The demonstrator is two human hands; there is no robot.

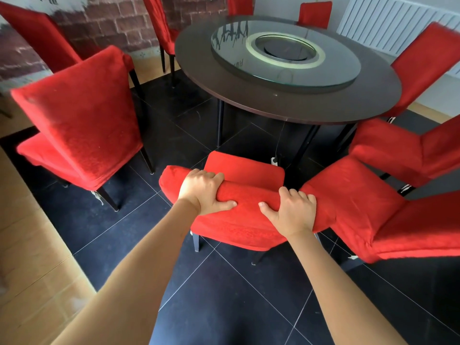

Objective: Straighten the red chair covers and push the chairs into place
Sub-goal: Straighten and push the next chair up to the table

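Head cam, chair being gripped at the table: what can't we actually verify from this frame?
- Gripped chair: front legs hidden under its own seat, head view.
- Left hand and right hand: palms hidden against the backrest top.
- Chair at right: cut off by the right edge.
- Far chairs: seats hidden behind the round table; tops cropped.
- Wall picture, top left: blurred.

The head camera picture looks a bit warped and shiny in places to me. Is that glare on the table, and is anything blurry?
In the head view, the wide lens bends straight lines: the floor tiles splay outward. The glass turntable carries pale reflections. The brick wall near the top edge looks smeared. Both hands, left hand and right hand, gripping the chair back, are sharp.
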